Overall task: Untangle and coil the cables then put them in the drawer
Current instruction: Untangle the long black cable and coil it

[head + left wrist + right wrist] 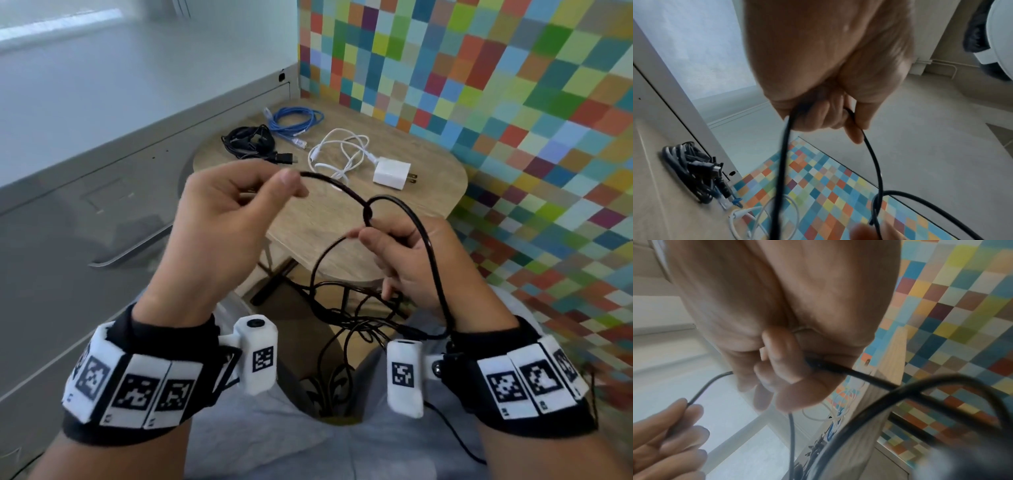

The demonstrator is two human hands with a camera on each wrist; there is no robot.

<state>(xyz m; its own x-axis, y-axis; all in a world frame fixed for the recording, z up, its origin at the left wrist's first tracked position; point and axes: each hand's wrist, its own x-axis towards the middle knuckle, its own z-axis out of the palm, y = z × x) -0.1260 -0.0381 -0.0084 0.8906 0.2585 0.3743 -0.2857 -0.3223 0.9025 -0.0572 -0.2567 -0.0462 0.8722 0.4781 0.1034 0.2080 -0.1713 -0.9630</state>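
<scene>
Right now your left hand (219,219) pinches the thin black rubber-sheathed cable (346,189) between thumb and forefinger, and your right hand (407,260) has its fingers curled round the same cable a little further along. Between the two grips the cable arches up and crosses itself in a small loop just above your right thumb. Past your right grip one strand sweeps over the back of that hand toward the wrist band, while the rest hangs below both hands in a loose tangle over your lap.

Beyond your left grip, on the light wooden round-edged table (442,178), three other cables lie untouched: a bundled black cable with a flat plug (248,142) nearest your left fingertips, a coiled blue network cable (296,121) just behind it, and a loosely looped white charging cable (342,150) touching its white square wall adapter (392,174), which sits straight out from the loop you hold.

To the outer side of your left hand runs a grey metal cabinet front with a curved handle (130,253). On the outer side of your right hand stands a wall of multicoloured squares (513,102).
</scene>
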